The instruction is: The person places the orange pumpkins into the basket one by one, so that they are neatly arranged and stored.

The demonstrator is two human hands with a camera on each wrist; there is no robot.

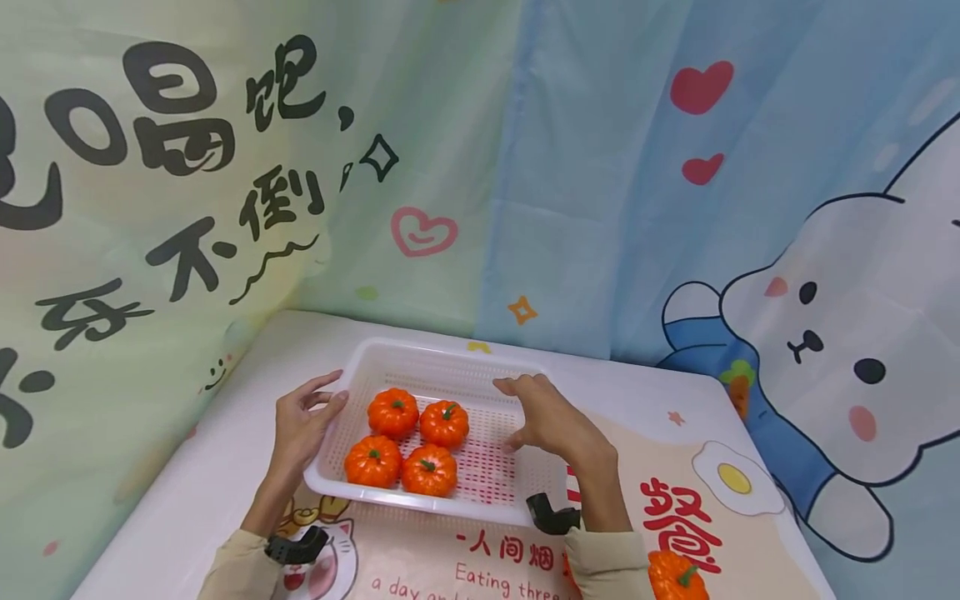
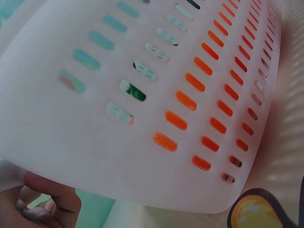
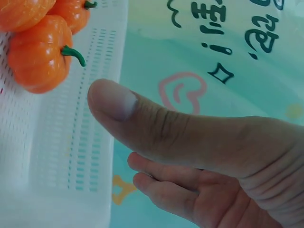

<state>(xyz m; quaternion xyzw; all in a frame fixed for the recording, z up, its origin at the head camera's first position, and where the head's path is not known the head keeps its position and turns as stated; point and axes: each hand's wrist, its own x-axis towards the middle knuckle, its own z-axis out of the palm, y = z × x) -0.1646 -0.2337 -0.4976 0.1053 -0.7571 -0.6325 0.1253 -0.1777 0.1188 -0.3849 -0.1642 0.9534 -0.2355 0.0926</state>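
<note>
Several small orange toy pumpkins (image 1: 430,471) with green stems sit together in the left part of a white perforated plastic basket (image 1: 390,352). At the basket's left rim, my left hand (image 1: 300,429) holds the edge between thumb and fingers; the left wrist view shows its curled fingers (image 2: 57,197) beside the rim. My right hand (image 1: 558,421) hovers over the basket's right side, thumb and fingers spread apart with nothing between them. In the right wrist view, the thumb (image 3: 114,102) points towards a pumpkin (image 3: 40,57) and does not touch it.
Another orange pumpkin (image 1: 677,575) lies on the printed mat (image 1: 615,508), right of the right forearm. The basket stands on a white table (image 1: 247,433) whose back edge meets a printed curtain (image 1: 570,208).
</note>
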